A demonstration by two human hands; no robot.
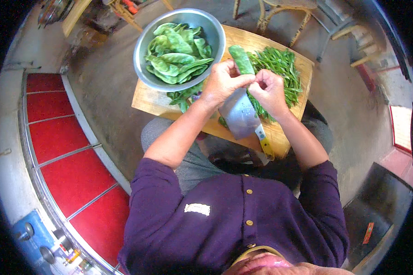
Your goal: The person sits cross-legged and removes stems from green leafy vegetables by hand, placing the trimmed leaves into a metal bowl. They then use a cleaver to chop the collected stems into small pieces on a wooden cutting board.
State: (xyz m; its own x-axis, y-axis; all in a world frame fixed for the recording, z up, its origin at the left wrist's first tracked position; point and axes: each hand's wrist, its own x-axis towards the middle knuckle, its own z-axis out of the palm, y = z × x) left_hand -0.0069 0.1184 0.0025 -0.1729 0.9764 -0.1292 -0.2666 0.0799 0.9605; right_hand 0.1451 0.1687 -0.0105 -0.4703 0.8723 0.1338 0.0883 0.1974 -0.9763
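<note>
Between the thumb and fingers of my left hand is a broad flat green bean pod, pointing away from me. My right hand pinches at the pod's near end, its fingertips meeting my left thumb. Beneath both hands a cleaver with a yellow and white handle lies on the wooden board. A heap of sliced green strips spreads over the right of the board. To the left, a metal bowl holds several whole pods. More green pieces lie partly hidden below the bowl.
Red cabinet panels run along the left side. Beyond the board stands a wooden chair, its legs on the concrete floor. A dark low surface is at the lower right. My knees are under the board's near edge.
</note>
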